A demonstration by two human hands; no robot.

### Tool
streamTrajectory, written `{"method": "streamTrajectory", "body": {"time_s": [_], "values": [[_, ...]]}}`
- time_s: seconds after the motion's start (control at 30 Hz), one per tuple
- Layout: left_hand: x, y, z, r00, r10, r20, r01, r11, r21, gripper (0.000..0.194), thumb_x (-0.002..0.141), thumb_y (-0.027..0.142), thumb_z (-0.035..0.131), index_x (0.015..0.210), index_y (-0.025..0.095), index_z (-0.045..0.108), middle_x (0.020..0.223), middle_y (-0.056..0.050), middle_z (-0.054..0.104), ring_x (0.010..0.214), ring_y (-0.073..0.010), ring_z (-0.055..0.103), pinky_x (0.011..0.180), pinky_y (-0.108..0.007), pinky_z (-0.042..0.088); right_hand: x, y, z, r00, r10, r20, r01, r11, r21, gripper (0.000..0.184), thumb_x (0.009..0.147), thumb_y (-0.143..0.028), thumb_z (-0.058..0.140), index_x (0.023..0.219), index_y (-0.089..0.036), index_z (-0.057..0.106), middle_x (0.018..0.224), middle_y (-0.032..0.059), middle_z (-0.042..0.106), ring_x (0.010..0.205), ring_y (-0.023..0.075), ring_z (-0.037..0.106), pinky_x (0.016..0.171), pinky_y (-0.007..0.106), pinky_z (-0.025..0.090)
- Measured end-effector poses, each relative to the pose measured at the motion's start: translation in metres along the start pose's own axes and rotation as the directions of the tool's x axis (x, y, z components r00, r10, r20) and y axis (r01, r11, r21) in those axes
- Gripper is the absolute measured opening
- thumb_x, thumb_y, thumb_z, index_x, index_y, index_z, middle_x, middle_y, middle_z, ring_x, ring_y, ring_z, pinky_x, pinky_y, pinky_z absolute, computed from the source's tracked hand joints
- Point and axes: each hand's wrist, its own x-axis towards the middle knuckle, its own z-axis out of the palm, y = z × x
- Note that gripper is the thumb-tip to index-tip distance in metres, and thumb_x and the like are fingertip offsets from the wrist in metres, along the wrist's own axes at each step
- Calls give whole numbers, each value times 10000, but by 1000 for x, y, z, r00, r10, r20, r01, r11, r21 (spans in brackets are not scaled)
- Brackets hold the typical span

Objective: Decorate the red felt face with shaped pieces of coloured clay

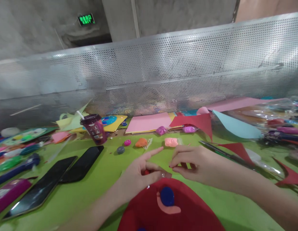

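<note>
My left hand (pixel 141 171) and my right hand (pixel 187 163) meet above the green table (pixel 103 179), fingertips pinched together on a small bit of red clay (pixel 146 172) in clear wrap. My left index finger sticks out. Just below them lies a dark red paper shape (pixel 194 211) bearing a blue clay ball (pixel 167 195) and a pink clay strip (pixel 169 209).
Two black phones (pixel 81 163) lie at left beside a maroon cup (pixel 94 128). Clay lumps in orange (pixel 141 142), pink (pixel 171 141) and purple (pixel 161 130) sit ahead. Coloured paper sheets (pixel 149 122), red triangles (pixel 238 149) and pens crowd the edges. A perforated metal screen (pixel 163 70) stands behind.
</note>
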Motion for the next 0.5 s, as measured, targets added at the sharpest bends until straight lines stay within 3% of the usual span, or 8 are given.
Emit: {"method": "streamTrajectory", "body": {"time_s": [0.1, 0.23, 0.37, 0.5], "values": [[-2, 1, -4, 1000, 0, -7, 1, 999, 36, 682, 763, 339, 609, 1364, 211, 315, 810, -17, 703, 499, -73, 386, 482, -210, 239, 1, 7, -2, 1000, 22, 13, -21, 999, -44, 114, 819, -157, 529, 785, -196, 632, 751, 0, 591, 629, 116, 535, 550, 209, 398], [0, -2, -11, 999, -41, -23, 44, 986, 161, 542, 790, 326, 566, 1288, 182, 410, 870, -38, 710, 586, -103, 482, 536, -222, 320, 1, 20, -3, 987, 145, 65, -132, 976, -175, 99, 828, -159, 534, 791, -174, 625, 801, 16, 609, 647, 116, 536, 552, 217, 392], [3, -6, -15, 997, -82, -10, 82, 974, 210, 440, 794, 286, 537, 1208, 151, 475, 898, -59, 713, 762, -160, 604, 663, -260, 410, -1, 36, 5, 981, 182, 68, -163, 961, -222, 137, 796, -96, 521, 771, -197, 611, 788, -12, 614, 663, 126, 545, 591, 232, 399], [1, -7, -14, 996, -82, 23, 74, 965, 250, 399, 786, 293, 542, 1169, 185, 506, 884, -29, 718, 866, -184, 631, 789, -295, 422, -2, 46, 14, 976, 204, 71, -184, 957, -225, 149, 762, -80, 516, 769, -205, 596, 781, -16, 613, 676, 138, 553, 595, 238, 405]]}}
